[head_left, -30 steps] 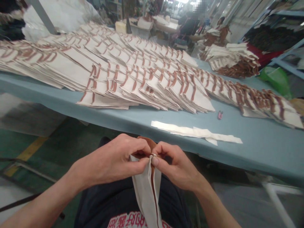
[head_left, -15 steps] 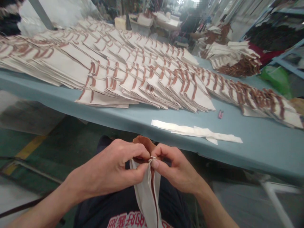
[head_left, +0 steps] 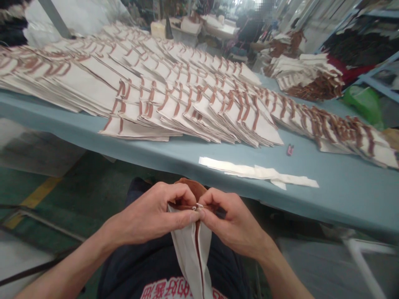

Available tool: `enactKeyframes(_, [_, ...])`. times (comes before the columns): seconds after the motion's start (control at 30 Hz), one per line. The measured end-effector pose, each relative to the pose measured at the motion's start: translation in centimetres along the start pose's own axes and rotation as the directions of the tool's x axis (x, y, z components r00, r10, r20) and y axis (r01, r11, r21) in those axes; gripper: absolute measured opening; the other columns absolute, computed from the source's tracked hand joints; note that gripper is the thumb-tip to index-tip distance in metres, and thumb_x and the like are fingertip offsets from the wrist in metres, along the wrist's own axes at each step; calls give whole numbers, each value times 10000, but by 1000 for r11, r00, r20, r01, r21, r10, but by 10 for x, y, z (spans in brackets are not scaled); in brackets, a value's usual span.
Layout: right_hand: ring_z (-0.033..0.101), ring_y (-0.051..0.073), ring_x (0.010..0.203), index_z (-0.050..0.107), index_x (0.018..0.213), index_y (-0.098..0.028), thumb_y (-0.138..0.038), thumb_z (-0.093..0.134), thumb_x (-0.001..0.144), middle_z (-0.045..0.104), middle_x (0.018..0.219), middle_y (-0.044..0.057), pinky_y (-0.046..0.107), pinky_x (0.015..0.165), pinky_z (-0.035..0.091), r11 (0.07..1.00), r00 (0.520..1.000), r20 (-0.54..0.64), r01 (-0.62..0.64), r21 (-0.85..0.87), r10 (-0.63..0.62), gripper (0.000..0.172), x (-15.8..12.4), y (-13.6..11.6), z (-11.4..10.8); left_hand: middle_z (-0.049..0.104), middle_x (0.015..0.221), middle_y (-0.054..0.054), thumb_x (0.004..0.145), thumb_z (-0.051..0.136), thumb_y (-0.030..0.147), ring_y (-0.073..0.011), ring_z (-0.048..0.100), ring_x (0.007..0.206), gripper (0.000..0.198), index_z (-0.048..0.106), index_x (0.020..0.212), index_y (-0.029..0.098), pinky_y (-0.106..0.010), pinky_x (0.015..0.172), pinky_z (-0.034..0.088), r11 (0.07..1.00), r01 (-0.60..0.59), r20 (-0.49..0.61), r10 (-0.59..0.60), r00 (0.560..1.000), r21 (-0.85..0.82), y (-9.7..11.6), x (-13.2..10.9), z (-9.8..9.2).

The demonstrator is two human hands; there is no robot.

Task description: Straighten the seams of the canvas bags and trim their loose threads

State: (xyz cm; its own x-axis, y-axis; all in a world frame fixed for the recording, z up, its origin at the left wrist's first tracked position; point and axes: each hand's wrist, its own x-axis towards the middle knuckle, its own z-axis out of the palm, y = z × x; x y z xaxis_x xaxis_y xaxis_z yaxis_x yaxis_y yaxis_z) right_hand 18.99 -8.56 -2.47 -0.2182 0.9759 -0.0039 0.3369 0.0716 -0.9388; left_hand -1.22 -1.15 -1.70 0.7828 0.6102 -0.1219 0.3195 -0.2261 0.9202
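Here, in the head view, the blue table [head_left: 346, 195] bears overlapping brown-trimmed white cloths [head_left: 264, 128] and, near its front edge, pale strips [head_left: 243, 169]. Before the table, the left hand [head_left: 149, 214] and right hand [head_left: 232, 220] pinch a white-and-brown fabric piece [head_left: 187, 245]. Green floor [head_left: 77, 178] shows beneath it; a blurred workroom lies beyond.

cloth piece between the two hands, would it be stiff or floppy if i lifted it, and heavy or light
The cloth piece is probably floppy: its pale part hangs down in loose folds. It looks fairly light, since the left hand and right hand just pinch it.
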Motion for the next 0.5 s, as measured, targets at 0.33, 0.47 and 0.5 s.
enactKeyframes(0.33, [550, 115, 668, 636, 841, -185, -267, 641, 981, 647, 753, -22, 233, 612, 410, 1000, 999, 44, 4, -3, -4, 163, -3, 0, -4, 674, 704, 31, 829, 554, 121, -100, 576, 632, 157, 703, 788, 148, -195, 601, 420, 998, -57, -18, 57, 998, 27, 3, -1, 2])
enactKeyframes(0.47, [553, 117, 667, 633, 842, -185, -269, 631, 983, 650, 752, -19, 234, 613, 420, 1000, 999, 41, 7, 6, -7, 164, -3, -1, -4, 645, 688, 36, 808, 559, 138, -110, 566, 645, 124, 669, 755, 160, -208, 606, 410, 999, 1, -50, 1, 999, 41, 5, -1, 7])
enactKeyframes(0.5, [554, 118, 671, 633, 847, -186, -276, 626, 987, 649, 757, -16, 236, 617, 424, 1000, 999, 43, 4, 6, -4, 167, -3, -2, -3, 631, 682, 39, 807, 560, 145, -111, 557, 645, 115, 656, 745, 162, -212, 603, 403, 999, 13, -58, -11, 998, 43, 5, -1, 8])
